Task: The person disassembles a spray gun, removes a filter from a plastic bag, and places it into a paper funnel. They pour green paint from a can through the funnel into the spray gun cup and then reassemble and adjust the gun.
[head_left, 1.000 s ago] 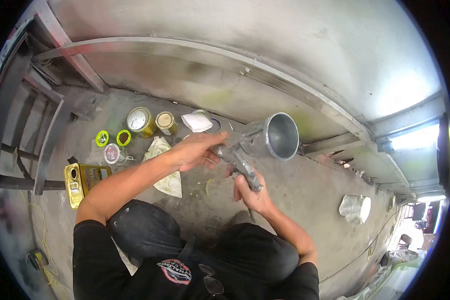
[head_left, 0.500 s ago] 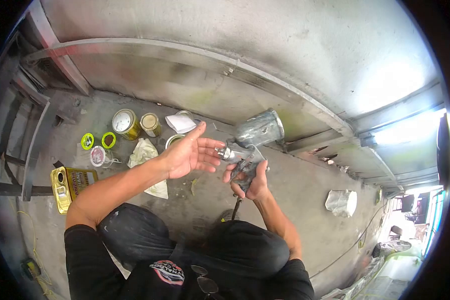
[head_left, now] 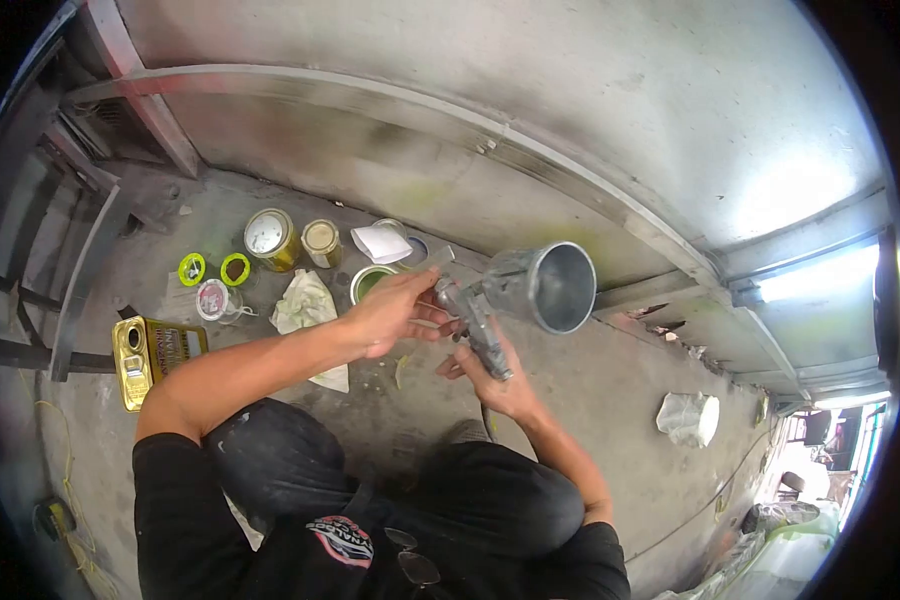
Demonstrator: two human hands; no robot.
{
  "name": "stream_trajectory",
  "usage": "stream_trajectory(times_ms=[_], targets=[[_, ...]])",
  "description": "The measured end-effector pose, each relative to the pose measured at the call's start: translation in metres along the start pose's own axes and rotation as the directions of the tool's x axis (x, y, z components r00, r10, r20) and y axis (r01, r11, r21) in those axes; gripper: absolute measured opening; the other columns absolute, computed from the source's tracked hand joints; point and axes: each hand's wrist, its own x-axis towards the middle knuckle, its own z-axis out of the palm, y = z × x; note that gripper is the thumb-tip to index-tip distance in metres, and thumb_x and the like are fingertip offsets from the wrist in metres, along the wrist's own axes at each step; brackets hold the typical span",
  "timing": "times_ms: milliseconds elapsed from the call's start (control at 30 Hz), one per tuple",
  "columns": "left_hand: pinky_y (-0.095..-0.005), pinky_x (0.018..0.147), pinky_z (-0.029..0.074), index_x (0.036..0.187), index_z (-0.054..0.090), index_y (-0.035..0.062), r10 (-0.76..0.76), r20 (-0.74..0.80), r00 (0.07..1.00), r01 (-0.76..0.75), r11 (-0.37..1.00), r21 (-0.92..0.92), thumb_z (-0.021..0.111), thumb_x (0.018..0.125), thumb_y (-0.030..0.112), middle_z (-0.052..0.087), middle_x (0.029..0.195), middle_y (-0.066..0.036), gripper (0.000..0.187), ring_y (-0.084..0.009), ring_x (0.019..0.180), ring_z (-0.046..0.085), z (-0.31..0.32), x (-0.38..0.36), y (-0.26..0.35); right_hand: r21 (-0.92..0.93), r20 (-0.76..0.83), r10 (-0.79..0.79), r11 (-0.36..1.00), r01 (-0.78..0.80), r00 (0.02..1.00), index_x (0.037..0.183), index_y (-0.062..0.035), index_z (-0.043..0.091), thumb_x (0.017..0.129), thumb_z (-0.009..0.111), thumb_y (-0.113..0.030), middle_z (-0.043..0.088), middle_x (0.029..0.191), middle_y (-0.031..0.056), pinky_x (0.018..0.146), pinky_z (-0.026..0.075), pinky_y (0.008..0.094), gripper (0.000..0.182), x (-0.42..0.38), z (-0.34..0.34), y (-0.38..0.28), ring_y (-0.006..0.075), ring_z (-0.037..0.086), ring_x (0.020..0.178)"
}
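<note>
A grey metal spray gun [head_left: 482, 330] with a large open metal cup [head_left: 562, 288] is held in front of me, the cup's mouth turned toward my view. My right hand [head_left: 500, 380] is wrapped round the gun's handle from below. At the gun's front end, my left hand [head_left: 405, 312] has its thumb and bent fingers on either side of the nozzle [head_left: 444, 290]. A hose runs down from the handle. Inside the cup only bare grey metal shows.
Several cans, among them a round gold-edged can [head_left: 271, 238], stand near the wall. Beside my left arm are a cloth [head_left: 305, 305], a clear cup [head_left: 216, 302] and a rectangular gold tin [head_left: 150, 350]. A whitish container [head_left: 688, 420] lies at right. Plastic-covered material sits lower right.
The gun has turned, so the cup's mouth now faces my view. My left hand's spread fingers have bent in around the nozzle. The view has shifted slightly.
</note>
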Motion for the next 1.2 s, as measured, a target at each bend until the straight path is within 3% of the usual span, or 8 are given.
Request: stream_trajectory(times_ms=[133,333,500,633,767,833,1067,1200], targets=[[-0.0324,0.078,0.052,0.125,0.063,0.0081,0.012,0.007,1.0,-0.012,0.999,-0.031,0.043,0.109,0.036,0.057,0.103,-0.001,0.038,-0.0137,0.09,0.055,-0.01,0.007,-0.009,-0.069,0.008,0.169,0.983,-0.168,0.986,0.128,-0.002,0.045,0.103,0.056,-0.017,0.063,0.107,0.0087,0.052,0.051,0.0317,0.031,0.0,0.008,-0.017,0.0137,0.061,0.06],[-0.0327,0.078,0.049,0.122,0.066,0.0116,-0.032,-0.034,0.999,0.031,0.999,-0.028,0.05,0.106,0.045,0.056,0.098,0.001,0.04,-0.0125,0.086,0.053,-0.003,0.007,-0.005,-0.083,-0.035,0.112,0.99,-0.115,0.993,0.12,-0.0042,0.049,0.102,0.058,-0.018,0.062,0.1,0.0064,0.049,0.047,0.029,0.025,0.001,0.004,-0.001,0.0115,0.056,0.055],[-0.0296,0.074,0.045,0.104,0.064,0.0157,-0.166,-0.132,0.977,0.165,0.986,-0.019,0.062,0.1,0.046,0.058,0.094,0.002,0.03,-0.0119,0.085,0.055,-0.006,0.018,-0.006,-0.193,-0.081,-0.019,0.981,0.003,0.997,0.118,-0.005,0.049,0.102,0.06,-0.019,0.062,0.094,0.0052,0.049,0.046,0.0291,0.024,0.0,0.004,0.003,0.0105,0.054,0.056],[-0.0314,0.077,0.043,0.097,0.065,0.0167,-0.094,-0.046,0.995,0.092,0.995,-0.041,0.068,0.097,0.045,0.058,0.095,0.002,0.028,-0.011,0.086,0.054,-0.019,0.026,-0.016,-0.399,-0.054,-0.417,0.842,0.364,0.907,0.119,-0.0051,0.049,0.101,0.061,-0.019,0.062,0.096,0.0061,0.048,0.045,0.0285,0.025,0.008,0.001,0.023,0.0104,0.053,0.055],[-0.0295,0.074,0.044,0.1,0.063,0.0158,0.033,0.142,0.989,-0.021,0.996,-0.081,0.065,0.1,0.039,0.061,0.093,0.002,0.023,-0.0112,0.085,0.056,-0.024,0.027,-0.02,-0.005,-0.059,0.046,0.999,-0.046,0.997,0.123,-0.0041,0.048,0.103,0.057,-0.02,0.062,0.102,0.0075,0.049,0.045,0.0278,0.027,-0.004,-0.001,0.006,0.0107,0.053,0.053],[-0.0298,0.074,0.043,0.101,0.064,0.0158,0.07,0.142,0.987,-0.059,0.995,-0.083,0.064,0.101,0.038,0.063,0.096,0.003,0.023,-0.0114,0.086,0.056,-0.02,0.028,-0.022,0.043,-0.032,0.104,0.994,-0.103,0.994,0.125,-0.0032,0.047,0.104,0.055,-0.02,0.062,0.103,0.0079,0.049,0.045,0.0275,0.028,-0.005,-0.002,0.0,0.0107,0.053,0.052],[-0.0276,0.071,0.041,0.125,0.065,0.0096,-0.018,0.107,0.994,0.027,0.996,-0.085,0.06,0.102,0.043,0.057,0.093,0.004,0.041,-0.0089,0.083,0.049,0.006,0.013,0.001,-0.067,-0.068,0.001,0.998,-0.006,0.998,0.127,-0.0017,0.046,0.104,0.053,-0.02,0.061,0.101,0.0066,0.049,0.045,0.0268,0.031,-0.009,-0.001,0.005,0.0099,0.054,0.055],[-0.0249,0.058,0.037,0.118,0.071,0.0054,0.082,0.06,0.995,-0.09,0.983,0.16,0.059,0.103,0.04,0.057,0.084,0.005,0.04,-0.0076,0.072,0.046,-0.005,0.021,-0.002,-0.266,-0.062,-0.147,0.956,0.125,0.987,0.127,-0.0027,0.048,0.103,0.056,-0.021,0.059,0.097,0.0041,0.051,0.045,0.0253,0.031,-0.012,0.003,0.016,0.0081,0.054,0.059]])
